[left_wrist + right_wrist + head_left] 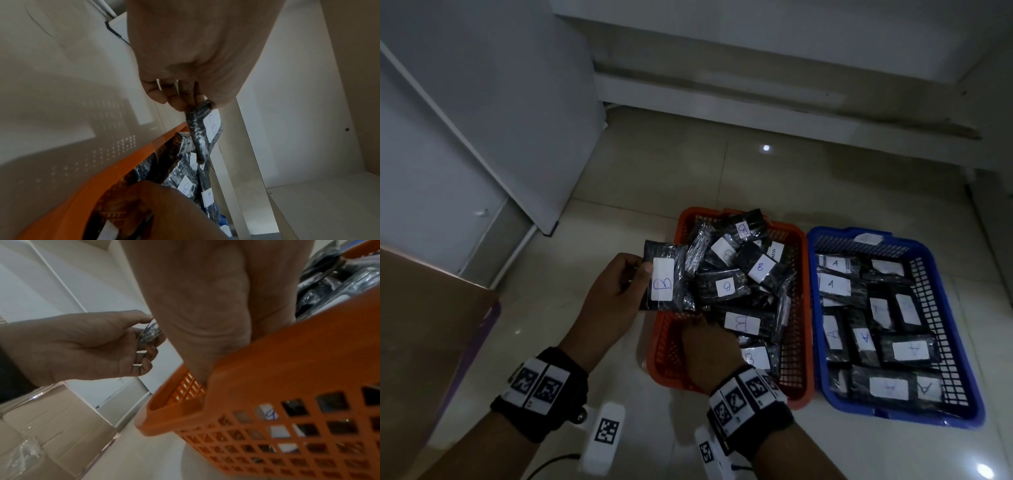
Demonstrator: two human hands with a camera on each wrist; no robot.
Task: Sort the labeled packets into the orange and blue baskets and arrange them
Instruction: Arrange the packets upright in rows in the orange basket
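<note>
Packet [663, 280] labeled B: dark, wrapped in glossy clear plastic, with a white sticker bearing a blue handwritten letter. Pinched at its left edge between thumb and fingers of the left hand [610, 294], held above the near-left corner of the orange basket [667, 346]. Right hand [709, 349] reaching down into that basket, fingers hidden among the packets; grip there impossible to judge. Heaped loosely in the orange basket, more B packets [743, 274], overlapping at odd angles. Just beside it to the right, on the tiled floor [688, 171], the blue basket [941, 308], with A packets [835, 284] lying flatter in rows.
</note>
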